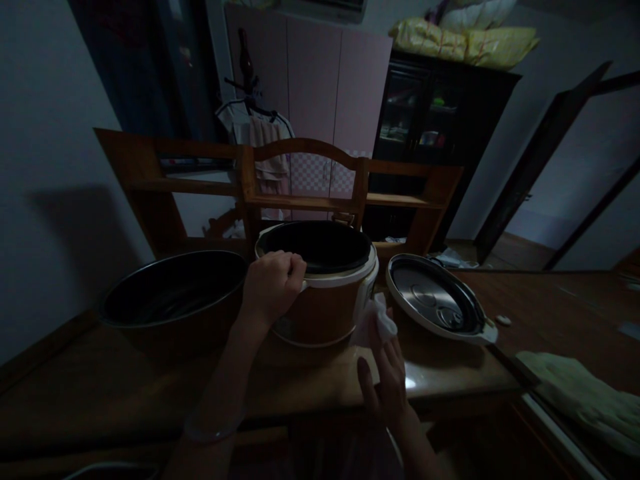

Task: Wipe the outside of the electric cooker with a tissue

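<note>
An orange and white rice cooker stands open on the wooden table, its dark inner pot showing. My left hand is closed over the cooker's left rim. My right hand holds a white cloth pressed against the cooker's right side. The cooker's lid lies upside down to the right, its metal inside facing up.
A large dark bowl sits to the left of the cooker. A wooden shelf frame stands behind. A pale green cloth lies at the right. A dark cabinet and a door are at the back. The room is dim.
</note>
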Tool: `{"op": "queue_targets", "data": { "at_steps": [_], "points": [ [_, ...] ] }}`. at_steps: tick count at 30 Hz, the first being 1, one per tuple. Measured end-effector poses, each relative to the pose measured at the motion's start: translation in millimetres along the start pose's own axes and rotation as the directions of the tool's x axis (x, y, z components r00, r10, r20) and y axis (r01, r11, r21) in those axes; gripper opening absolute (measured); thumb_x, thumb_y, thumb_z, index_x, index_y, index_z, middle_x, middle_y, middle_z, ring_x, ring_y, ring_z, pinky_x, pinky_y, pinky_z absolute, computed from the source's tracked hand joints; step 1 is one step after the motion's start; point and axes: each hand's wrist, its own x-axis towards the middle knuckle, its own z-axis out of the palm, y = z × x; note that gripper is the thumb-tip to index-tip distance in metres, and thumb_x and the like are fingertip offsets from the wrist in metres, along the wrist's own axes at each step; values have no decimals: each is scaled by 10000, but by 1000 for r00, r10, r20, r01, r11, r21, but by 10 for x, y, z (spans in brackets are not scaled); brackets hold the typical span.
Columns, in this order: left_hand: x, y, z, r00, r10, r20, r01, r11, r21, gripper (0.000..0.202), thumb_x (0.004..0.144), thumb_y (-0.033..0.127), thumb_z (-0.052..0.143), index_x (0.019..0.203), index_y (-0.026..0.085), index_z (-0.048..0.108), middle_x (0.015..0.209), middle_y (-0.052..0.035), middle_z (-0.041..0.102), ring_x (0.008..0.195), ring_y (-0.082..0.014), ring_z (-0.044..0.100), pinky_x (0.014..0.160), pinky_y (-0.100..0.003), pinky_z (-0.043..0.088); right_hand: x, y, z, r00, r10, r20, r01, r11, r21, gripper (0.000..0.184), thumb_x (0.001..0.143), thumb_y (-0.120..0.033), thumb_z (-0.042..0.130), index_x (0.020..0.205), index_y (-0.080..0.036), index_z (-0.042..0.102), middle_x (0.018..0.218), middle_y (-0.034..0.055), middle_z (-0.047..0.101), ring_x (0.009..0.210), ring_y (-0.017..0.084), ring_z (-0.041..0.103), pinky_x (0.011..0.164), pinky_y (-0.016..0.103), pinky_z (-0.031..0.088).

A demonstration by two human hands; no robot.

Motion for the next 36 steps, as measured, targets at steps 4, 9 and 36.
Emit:
{"op": "queue_targets", "data": {
  "at_steps": [4,9,36],
  "points": [
    [4,20,-8,1000,-15,7,15,1000,7,428,970,301,353,803,159,721,852,-100,742,847,-223,689,754,-343,443,185,-71,81,997,31,73,-32,999,11,774,983,-229,462,1635,-190,48,1699,107,99,1559,386,51,1184,692,298],
    [5,32,-9,1000,-16,5,16,1000,18,426,961,291,350,793,162,720,856,-101,748,859,-221,693,759,-337,448,268,-92,284,986,-5,169,1,1000,24,850,983,-251,496,1627,-178,-54,1704,122,25,1562,367,-3,1195,667,293],
    [9,11,6,1000,-2,-9,2,1000,11,424,967,292,351,798,157,715,857,-104,742,866,-221,693,786,-330,462,618,-526,561,857,-353,376,332,935,123,460,912,-198,584,1355,-91,531,1618,175,347,1558,241,184,1270,448,280]
  ]
}}
